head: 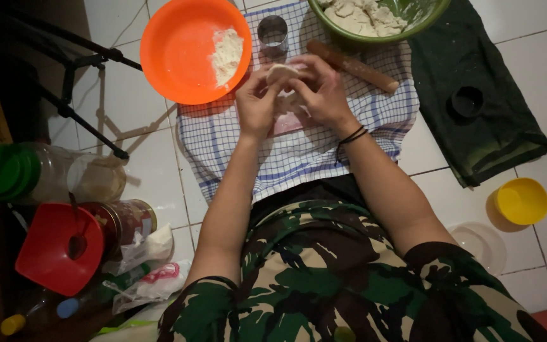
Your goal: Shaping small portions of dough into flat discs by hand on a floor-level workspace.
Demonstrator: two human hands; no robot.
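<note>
The person is sitting on the white tiled floor (159,171) and is working one small disc of dough (281,72) between both hands over a blue-and-white checked cloth (299,152). The left hand (256,101) is curling its fingers around the near-left edge of the disc, and the right hand (324,92), with a dark band at the wrist, is pinching the right edge, so both hands are closing partly on that one piece, held just above the middle of the cloth. Judging from this view, the shaping is somewhere in progress: a good mass of raw dough is lying in the green bowl (422,25) at the far edge, so much seems left to portion, and no finished pieces are showing anywhere. One orange bowl (178,57), far left, is holding a small heap of flour (228,54). One metal ring cutter (273,31) is standing between the two bowls, and one wooden rolling pin (352,65) is lying just right of the hands. To the right, one dark green cloth (476,95) is spreading over the tiles, with one yellow cup (523,201) nearer. At near left, one red funnel (55,250) is resting among jars and bags.
</note>
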